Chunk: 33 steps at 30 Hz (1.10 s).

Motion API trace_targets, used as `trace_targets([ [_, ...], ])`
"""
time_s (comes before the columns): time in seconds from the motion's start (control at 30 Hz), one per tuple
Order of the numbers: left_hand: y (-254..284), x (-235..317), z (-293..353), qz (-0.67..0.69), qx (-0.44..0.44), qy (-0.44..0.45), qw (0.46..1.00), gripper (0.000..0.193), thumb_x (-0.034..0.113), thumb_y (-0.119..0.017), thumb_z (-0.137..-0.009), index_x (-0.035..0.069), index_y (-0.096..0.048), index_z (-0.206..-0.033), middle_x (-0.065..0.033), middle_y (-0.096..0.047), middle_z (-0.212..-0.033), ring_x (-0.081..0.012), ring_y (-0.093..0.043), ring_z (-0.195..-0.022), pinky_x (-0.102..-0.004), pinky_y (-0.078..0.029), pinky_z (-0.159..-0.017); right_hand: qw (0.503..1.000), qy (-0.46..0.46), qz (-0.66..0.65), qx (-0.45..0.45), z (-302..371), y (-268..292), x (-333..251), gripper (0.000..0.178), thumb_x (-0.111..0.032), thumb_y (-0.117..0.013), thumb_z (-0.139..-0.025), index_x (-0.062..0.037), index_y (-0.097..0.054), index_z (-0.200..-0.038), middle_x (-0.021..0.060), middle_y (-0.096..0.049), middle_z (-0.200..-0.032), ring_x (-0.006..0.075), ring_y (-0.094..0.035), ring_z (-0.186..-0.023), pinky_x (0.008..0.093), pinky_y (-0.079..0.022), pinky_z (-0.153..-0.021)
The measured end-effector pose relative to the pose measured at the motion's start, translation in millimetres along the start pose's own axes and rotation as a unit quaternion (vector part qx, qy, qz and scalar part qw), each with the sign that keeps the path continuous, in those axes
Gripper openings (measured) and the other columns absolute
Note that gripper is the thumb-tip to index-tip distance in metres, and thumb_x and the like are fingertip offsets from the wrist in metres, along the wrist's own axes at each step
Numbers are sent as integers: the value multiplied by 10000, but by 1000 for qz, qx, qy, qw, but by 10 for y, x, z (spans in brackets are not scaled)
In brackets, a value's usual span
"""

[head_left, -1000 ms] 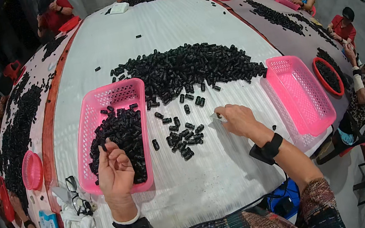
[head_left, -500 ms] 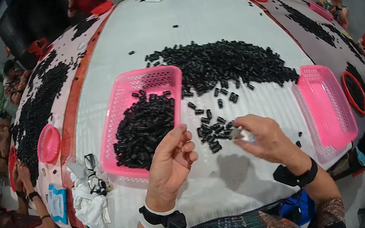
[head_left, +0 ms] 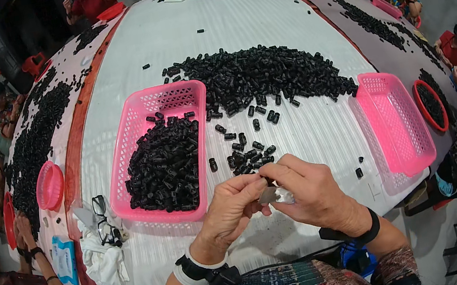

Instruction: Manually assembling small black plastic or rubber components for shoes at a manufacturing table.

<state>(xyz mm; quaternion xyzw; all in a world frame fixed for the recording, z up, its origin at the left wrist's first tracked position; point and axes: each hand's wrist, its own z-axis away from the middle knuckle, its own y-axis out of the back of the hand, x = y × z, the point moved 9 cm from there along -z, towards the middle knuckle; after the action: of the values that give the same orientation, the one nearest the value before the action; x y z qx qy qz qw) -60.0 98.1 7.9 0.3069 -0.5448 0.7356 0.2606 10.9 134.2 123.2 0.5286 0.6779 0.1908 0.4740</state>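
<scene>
My left hand (head_left: 229, 210) and my right hand (head_left: 313, 196) meet in front of me, fingertips together. Between the right thumb and fingers is a small flat metal blade (head_left: 268, 195) with a shiny, whitish wrapped end. The left thumb and forefinger pinch a small black piece, mostly covered by the fingers. Just beyond the hands lies a loose cluster of small black cylindrical pieces (head_left: 244, 161). To the left, a pink perforated basket (head_left: 117, 194) holds a heap of similar black pieces (head_left: 163, 168).
A large pile of black pieces (head_left: 271, 75) spreads across the white table (head_left: 156, 254). At the right stands another pink basket (head_left: 398, 129). Eyeglasses (head_left: 107, 223) and a white cloth (head_left: 103, 263) lie at the left. Several people sit around the tables with their own piles.
Both hands have come together; the right moved left with the metal blade, the left closed into a pinch. The view has shifted, so the table contents sit further left.
</scene>
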Motion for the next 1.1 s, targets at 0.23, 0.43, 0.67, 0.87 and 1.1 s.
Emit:
trace_targets([
  [0.23, -94, -104, -19, 167, -38, 31, 985, 215, 184, -547, -857, -2, -582, -959, -90, -621, -801, -142, -574, -645, -249, -479, -562, 993, -23, -68, 95, 101, 80, 102, 431, 17, -713, -578, 7, -573, -985, 98, -542, -803, 197, -576, -633, 261, -467, -528],
  [0.43, -118, -158, -20, 180, -49, 31, 982, 217, 206, -535, -865, 2, -587, -919, -99, -615, -781, -141, -572, -647, -242, -467, -551, 986, 32, -21, 161, 216, 32, 14, 498, 22, -668, -501, 23, -580, -991, 107, -542, -768, 217, -549, -593, 306, -439, -481],
  [0.67, -59, -147, 12, 171, -29, 27, 985, 200, 189, -546, -859, -4, -588, -890, -59, -579, -741, -126, -548, -616, -240, -462, -545, 975, 97, 67, 186, 264, -10, -151, 421, 16, -577, -498, 46, -612, -917, 56, -504, -687, 161, -448, -499, 270, -352, -418],
  [0.87, -62, -159, 29, 178, -19, 36, 983, 235, 173, -546, -859, -37, -581, -959, -67, -586, -761, -122, -541, -608, -232, -453, -547, 970, 118, 82, 197, 304, -22, -183, 414, 2, -583, -479, 39, -616, -890, 47, -492, -683, 159, -462, -510, 265, -348, -420],
  [1.1, -14, -157, 30, 128, 7, 23, 991, 229, 158, -531, -867, -32, -577, -986, -67, -596, -799, -116, -552, -630, -231, -454, -558, 978, 95, 48, 181, 323, -47, -145, 434, -33, -654, -490, 21, -601, -917, 65, -505, -710, 171, -491, -537, 271, -382, -435],
])
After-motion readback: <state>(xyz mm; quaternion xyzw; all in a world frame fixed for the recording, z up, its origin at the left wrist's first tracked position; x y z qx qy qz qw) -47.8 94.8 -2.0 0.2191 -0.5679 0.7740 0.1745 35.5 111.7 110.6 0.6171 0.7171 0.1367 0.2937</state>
